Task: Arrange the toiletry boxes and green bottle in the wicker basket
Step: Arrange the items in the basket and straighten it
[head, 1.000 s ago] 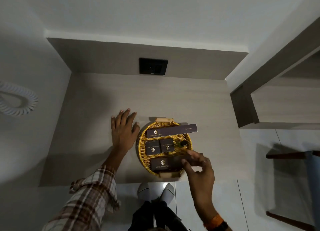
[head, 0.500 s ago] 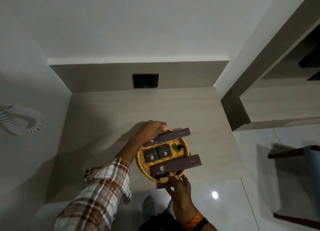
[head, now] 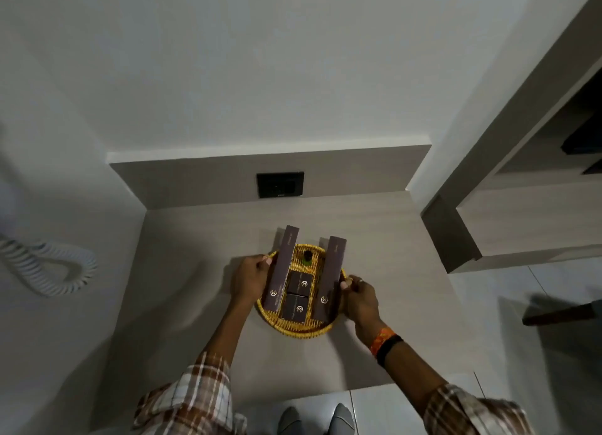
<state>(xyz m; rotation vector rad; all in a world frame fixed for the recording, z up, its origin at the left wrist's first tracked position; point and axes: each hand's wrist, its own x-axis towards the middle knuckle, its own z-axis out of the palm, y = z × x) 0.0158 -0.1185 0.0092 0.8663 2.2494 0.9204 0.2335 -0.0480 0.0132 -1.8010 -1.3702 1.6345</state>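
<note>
A round yellow wicker basket (head: 301, 331) sits on the counter. Two long dark boxes lie in it, one on the left (head: 281, 272) and one on the right (head: 329, 279), their far ends sticking out past the rim. Between them lie two small dark boxes, one farther (head: 300, 283) and one nearer (head: 295, 308). A small green bottle (head: 307, 258) is at the far end of the basket. My left hand (head: 248, 278) grips the basket's left rim. My right hand (head: 358, 296) grips its right rim.
The grey wood-grain counter (head: 195, 288) ends at a raised back ledge with a black wall socket (head: 280, 184). A coiled white cord (head: 49, 265) hangs on the left wall. Shelving (head: 508, 213) stands to the right; a dark chair (head: 560, 314) is on the floor.
The basket has been turned about a quarter turn, so the long boxes now point away from me. Both hands moved from the front and back handles to the left and right rim.
</note>
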